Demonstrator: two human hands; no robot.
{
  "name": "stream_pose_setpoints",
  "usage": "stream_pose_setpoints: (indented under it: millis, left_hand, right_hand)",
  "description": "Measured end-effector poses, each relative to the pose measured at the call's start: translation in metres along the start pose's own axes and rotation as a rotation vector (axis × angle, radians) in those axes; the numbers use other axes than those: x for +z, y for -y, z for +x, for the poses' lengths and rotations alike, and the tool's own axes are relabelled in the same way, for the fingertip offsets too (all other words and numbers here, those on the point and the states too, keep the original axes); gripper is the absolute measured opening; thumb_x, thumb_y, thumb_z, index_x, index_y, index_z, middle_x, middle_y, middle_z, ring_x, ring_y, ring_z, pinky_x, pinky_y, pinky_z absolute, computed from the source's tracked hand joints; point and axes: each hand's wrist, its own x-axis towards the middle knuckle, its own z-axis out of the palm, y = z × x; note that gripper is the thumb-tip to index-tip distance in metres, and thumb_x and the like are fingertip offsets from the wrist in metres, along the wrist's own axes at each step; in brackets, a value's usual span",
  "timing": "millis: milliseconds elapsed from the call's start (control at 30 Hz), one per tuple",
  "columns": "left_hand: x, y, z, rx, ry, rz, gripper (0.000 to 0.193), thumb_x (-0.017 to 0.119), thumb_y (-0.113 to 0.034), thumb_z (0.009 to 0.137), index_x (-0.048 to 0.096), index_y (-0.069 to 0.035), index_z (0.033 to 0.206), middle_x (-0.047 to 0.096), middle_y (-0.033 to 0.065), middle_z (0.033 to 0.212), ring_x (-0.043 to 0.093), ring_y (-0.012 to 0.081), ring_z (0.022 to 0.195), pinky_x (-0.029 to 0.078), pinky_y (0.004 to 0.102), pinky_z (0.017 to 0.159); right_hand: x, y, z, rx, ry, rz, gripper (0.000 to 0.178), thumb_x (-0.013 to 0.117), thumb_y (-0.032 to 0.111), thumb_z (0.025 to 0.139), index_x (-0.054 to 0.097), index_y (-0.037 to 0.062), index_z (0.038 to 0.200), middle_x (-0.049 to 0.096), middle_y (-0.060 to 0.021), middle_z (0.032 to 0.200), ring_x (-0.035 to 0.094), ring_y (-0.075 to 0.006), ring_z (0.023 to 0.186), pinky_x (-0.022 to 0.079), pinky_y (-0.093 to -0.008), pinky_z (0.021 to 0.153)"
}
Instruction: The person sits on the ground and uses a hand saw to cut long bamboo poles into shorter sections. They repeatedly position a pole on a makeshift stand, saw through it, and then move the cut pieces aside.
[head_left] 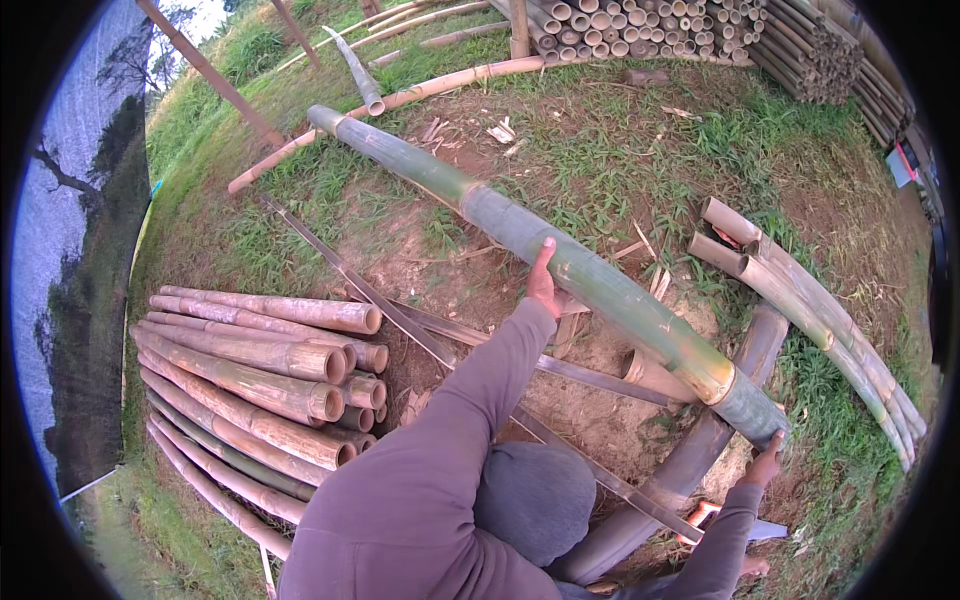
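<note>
A thick green bamboo pole (pixel 510 225) runs slantwise from the far left down to the near right. My left hand (pixel 543 280) grips its near side around mid-length, thumb up over the top. At the near end, my right hand (pixel 767 463) is closed on the rim; its underside fingers are partly hidden. Close to that end, the pole lies across a thick brown bamboo log (pixel 690 452). Beside my right forearm is a handsaw with an orange handle (pixel 704 515), partly hidden by the sleeve.
Cut bamboo poles (pixel 250 375) are stacked at left. Long flat strips (pixel 375 295) cross the dirt beneath my left arm. Several curved bamboo lengths (pixel 820 300) lie at right. A large bamboo stack (pixel 640 25) stands at the back, behind a low bamboo rail (pixel 430 90).
</note>
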Motion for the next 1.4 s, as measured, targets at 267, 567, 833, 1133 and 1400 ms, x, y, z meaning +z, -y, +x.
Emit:
stream_pose_setpoints:
  millis: [267, 567, 833, 1133, 1400]
  left_hand:
    - [-0.011, -0.022, -0.063, 0.001, -0.008, 0.043, 0.068, 0.079, -0.054, 0.085, 0.058, -0.011, 0.134, 0.07, 0.0097, 0.122, 0.069, 0.0291, 0.112, 0.054, 0.0501, 0.1]
    - [-0.025, -0.118, -0.191, 0.17, -0.142, 0.02, 0.067, 0.081, -0.052, 0.086, 0.059, -0.013, 0.135, 0.069, 0.006, 0.122, 0.068, 0.0256, 0.112, 0.053, 0.0493, 0.101]
    - [-0.093, -0.242, -0.313, 0.578, -0.135, -0.281, 0.073, 0.087, -0.042, 0.085, 0.056, -0.005, 0.139, 0.066, 0.0085, 0.125, 0.069, 0.0264, 0.108, 0.059, 0.0472, 0.094]
    - [-0.218, -0.376, -0.468, 0.96, -0.41, -0.348, 0.072, 0.084, -0.043, 0.089, 0.058, 0.003, 0.138, 0.07, 0.0125, 0.125, 0.072, 0.0266, 0.105, 0.061, 0.0427, 0.092]
    - [-0.467, -0.442, -0.549, 0.975, -0.974, -0.064, 0.1, 0.089, -0.045, 0.081, 0.046, 0.015, 0.148, 0.06, 0.0253, 0.142, 0.064, 0.0365, 0.127, 0.051, 0.0449, 0.11]
  right_hand:
    - [-0.054, 0.018, -0.075, -0.06, 0.001, 0.057, 0.096, 0.063, 0.07, 0.096, 0.04, 0.0036, 0.16, 0.046, -0.0145, 0.161, 0.043, -0.0314, 0.147, 0.031, -0.0541, 0.116]
    - [-0.07, 0.076, -0.119, -0.431, 0.302, -0.097, 0.081, 0.053, 0.06, 0.107, 0.051, -0.0109, 0.146, 0.058, -0.0226, 0.145, 0.053, -0.0303, 0.134, 0.037, -0.0407, 0.115]
    - [-0.013, 0.173, -0.207, -0.632, 0.655, -0.1, 0.065, 0.051, 0.052, 0.111, 0.06, -0.0071, 0.136, 0.066, -0.0161, 0.131, 0.061, -0.023, 0.119, 0.045, -0.0385, 0.107]
    - [0.061, 0.243, -0.458, -0.842, 1.153, -0.101, 0.045, 0.054, 0.035, 0.113, 0.064, -0.006, 0.127, 0.071, -0.0104, 0.118, 0.065, -0.0171, 0.105, 0.049, -0.0337, 0.098]
    - [0.12, 0.148, -0.618, -0.394, 1.646, -0.39, 0.035, 0.06, 0.025, 0.108, 0.066, -0.004, 0.128, 0.072, -0.0059, 0.114, 0.063, -0.0114, 0.101, 0.05, -0.0284, 0.089]
